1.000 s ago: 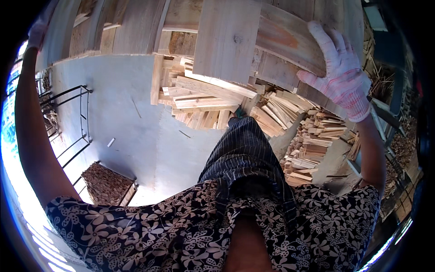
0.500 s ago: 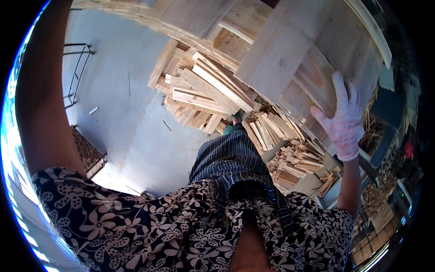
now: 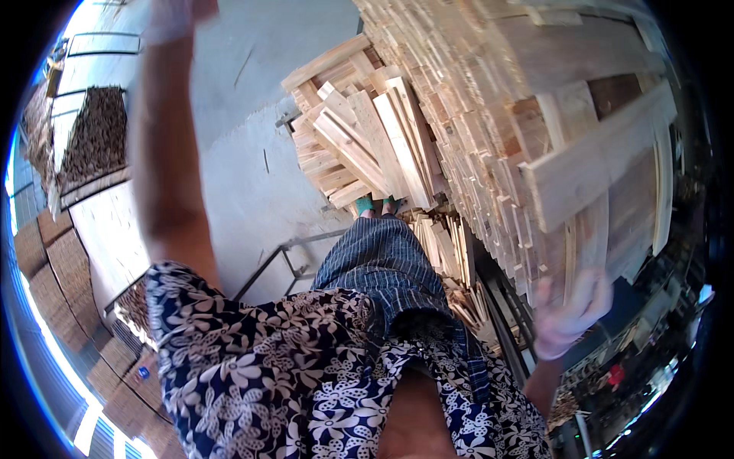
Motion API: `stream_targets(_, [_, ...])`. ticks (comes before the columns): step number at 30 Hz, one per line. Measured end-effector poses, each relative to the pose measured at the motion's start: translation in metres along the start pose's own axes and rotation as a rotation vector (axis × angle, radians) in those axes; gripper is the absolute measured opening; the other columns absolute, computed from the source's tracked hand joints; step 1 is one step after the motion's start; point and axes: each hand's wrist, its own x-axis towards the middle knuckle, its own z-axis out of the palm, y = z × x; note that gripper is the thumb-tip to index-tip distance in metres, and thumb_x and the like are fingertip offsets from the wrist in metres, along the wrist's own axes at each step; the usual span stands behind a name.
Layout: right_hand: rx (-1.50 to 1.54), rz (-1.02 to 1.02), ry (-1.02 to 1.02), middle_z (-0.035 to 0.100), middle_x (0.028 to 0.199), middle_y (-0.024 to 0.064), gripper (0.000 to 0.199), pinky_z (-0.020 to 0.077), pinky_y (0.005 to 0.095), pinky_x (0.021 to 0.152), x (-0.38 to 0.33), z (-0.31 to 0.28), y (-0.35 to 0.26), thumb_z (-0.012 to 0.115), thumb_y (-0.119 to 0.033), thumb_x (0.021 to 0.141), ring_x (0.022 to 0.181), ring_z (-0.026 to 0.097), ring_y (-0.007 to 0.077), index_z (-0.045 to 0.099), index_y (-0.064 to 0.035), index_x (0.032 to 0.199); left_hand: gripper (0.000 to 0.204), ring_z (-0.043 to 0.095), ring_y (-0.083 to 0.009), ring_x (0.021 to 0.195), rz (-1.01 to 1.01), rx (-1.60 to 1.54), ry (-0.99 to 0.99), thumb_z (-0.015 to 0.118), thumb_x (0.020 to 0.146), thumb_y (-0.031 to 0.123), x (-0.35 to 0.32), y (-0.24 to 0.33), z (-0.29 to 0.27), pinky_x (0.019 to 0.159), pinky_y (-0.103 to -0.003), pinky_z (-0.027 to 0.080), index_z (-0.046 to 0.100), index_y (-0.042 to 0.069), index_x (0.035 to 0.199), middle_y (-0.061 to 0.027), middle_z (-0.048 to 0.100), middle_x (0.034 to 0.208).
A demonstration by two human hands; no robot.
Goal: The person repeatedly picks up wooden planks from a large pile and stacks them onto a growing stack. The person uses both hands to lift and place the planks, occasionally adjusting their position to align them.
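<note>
My right hand (image 3: 569, 315), in a pale glove with pink on it, is at the near edge of a tall stack of wooden boards (image 3: 466, 115). It is blurred, but thumb and fingers look apart, with nothing plainly held. Across the top of that stack lies a light plank (image 3: 600, 161), tilted over other boards. My left arm reaches far up and left. The left hand (image 3: 180, 17) is cut off by the upper edge and smeared, so its fingers do not show clearly.
A lower pile of loose wood strips (image 3: 367, 138) lies on the grey floor (image 3: 237, 145) just beyond my feet. More strips (image 3: 447, 252) lie right of my legs, beside a dark metal frame (image 3: 501, 306). Bundled wood pieces (image 3: 95, 130) stand at the left.
My view has turned, and the stack appears farther right. My right hand has come off the flat boards to the near edge. My left hand has come partly into view at the top.
</note>
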Motion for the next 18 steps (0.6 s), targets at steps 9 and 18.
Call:
stream_targets(9, [0.649,0.360,-1.030,0.066,0.120,0.0177,0.052,0.0502,0.0460,0.097,-0.060,0.226,-0.167,0.067,-0.036,0.092,0.112,0.063,0.0376,0.058,-0.0124,0.137,0.043,0.069,-0.0298,0.098,-1.268,-0.314,-0.588,0.061,0.094,0.040,-0.524,0.076,0.177,0.085,-0.041,0.054,0.067,0.004,0.116,-0.0188,0.072,0.103])
stream_targets(18, [0.580,0.831,-1.192,0.043,0.154,0.0265,0.094,0.0392,0.0467,0.114,-0.128,0.467,-0.147,0.071,-0.048,0.087,0.139,0.045,0.0416,0.024,-0.0125,0.160,0.059,0.066,-0.0222,0.091,-1.694,-0.550,-0.583,0.066,0.091,0.039,-0.589,0.085,0.277,0.083,-0.031,0.052,0.057,-0.003,0.131,-0.0137,0.069,0.099])
